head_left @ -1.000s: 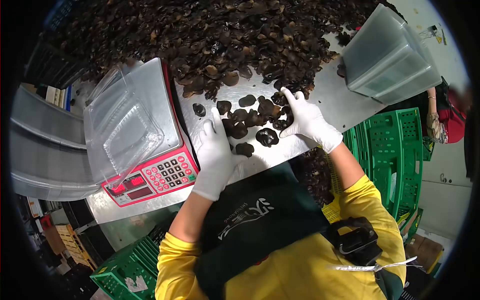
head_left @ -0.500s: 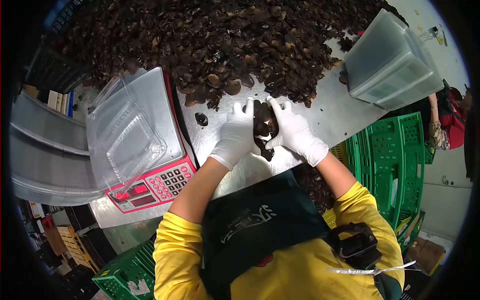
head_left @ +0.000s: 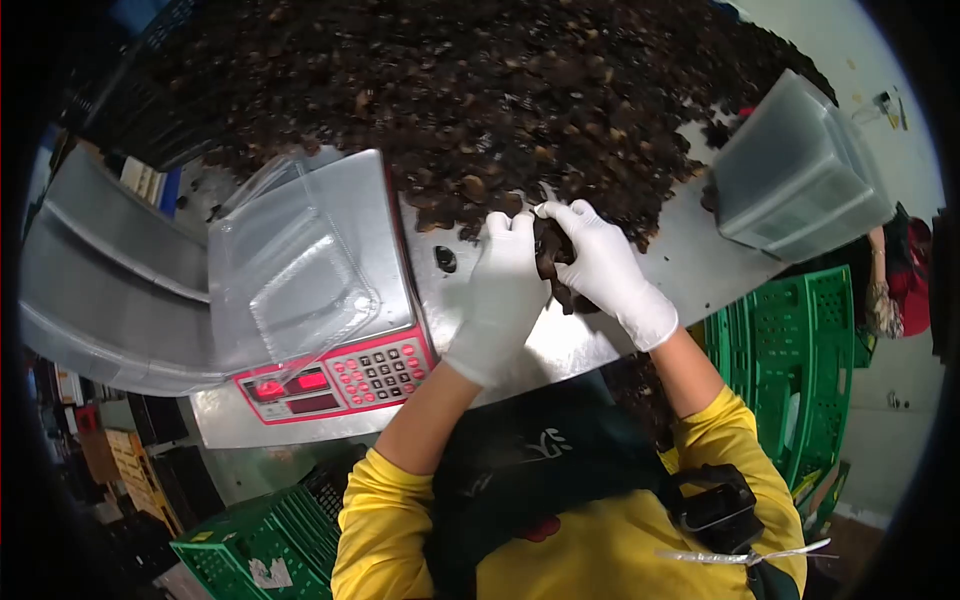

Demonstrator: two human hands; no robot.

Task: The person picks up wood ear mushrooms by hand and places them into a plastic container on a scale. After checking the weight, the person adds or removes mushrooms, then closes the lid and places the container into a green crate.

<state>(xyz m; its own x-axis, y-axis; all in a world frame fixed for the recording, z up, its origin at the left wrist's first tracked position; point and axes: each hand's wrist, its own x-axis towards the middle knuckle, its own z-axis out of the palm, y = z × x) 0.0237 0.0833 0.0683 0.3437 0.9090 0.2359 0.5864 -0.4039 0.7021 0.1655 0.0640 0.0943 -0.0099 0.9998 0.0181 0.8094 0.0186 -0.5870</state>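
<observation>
A small bunch of dark brown wood ear mushrooms is gathered on the metal table, between my white-gloved hands. My left hand presses against the left side of the bunch, fingers together. From the right, my right hand curls its fingers and thumb around the same mushrooms. Part of the bunch is hidden behind the fingers. A single dark mushroom piece lies apart to the left. Beyond the fingertips spreads a large heap of wood ear mushrooms.
On the left, a red-framed scale bears a clear plastic tray. Curved stacks of clear trays stand beyond it. A stack of clear tubs is at right. Green crates stand beside the table; another person is behind.
The view has shifted, so the scale and heap appear further right. My hands remain around the mushroom bunch, and the right fingers are more curled over it.
</observation>
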